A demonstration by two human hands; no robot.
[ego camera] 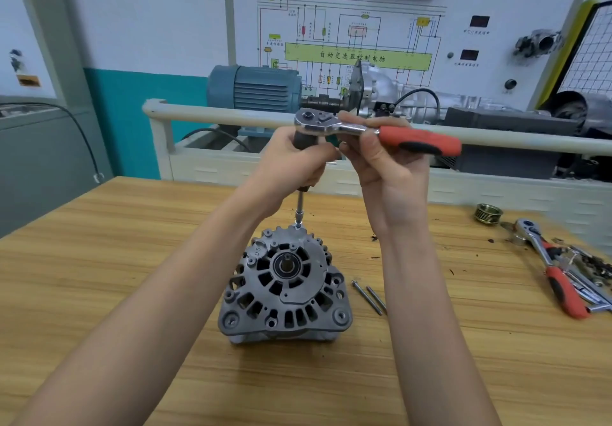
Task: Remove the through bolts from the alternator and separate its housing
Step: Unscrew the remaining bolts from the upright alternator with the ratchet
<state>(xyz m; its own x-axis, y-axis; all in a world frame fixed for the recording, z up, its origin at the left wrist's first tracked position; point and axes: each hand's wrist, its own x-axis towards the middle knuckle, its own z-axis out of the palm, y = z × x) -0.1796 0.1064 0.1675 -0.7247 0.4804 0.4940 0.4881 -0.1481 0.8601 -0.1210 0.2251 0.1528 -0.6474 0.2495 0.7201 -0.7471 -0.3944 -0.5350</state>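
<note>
Alternator [284, 288] at frame centre on the worktop [132, 260], shaft up. Left hand [294, 160] grips the vertical extension bar [300, 205] seated on a rim bolt; right hand [381, 164] pinches the ratchet [381, 131], handle pointing right. Two removed through bolts [369, 296] lie right of the alternator.

A wooden desk [132, 293] stood before a white training board [347, 28] printed with a wiring diagram. A blue-grey electric motor [255, 86] sat behind a pale rail [231, 116]. The wall [139, 28] was white above a teal band [139, 111].

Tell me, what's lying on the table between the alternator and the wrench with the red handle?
Two long bolts lie side by side there, near the alternator; bare wood reaches the wrench. Head view.
</note>
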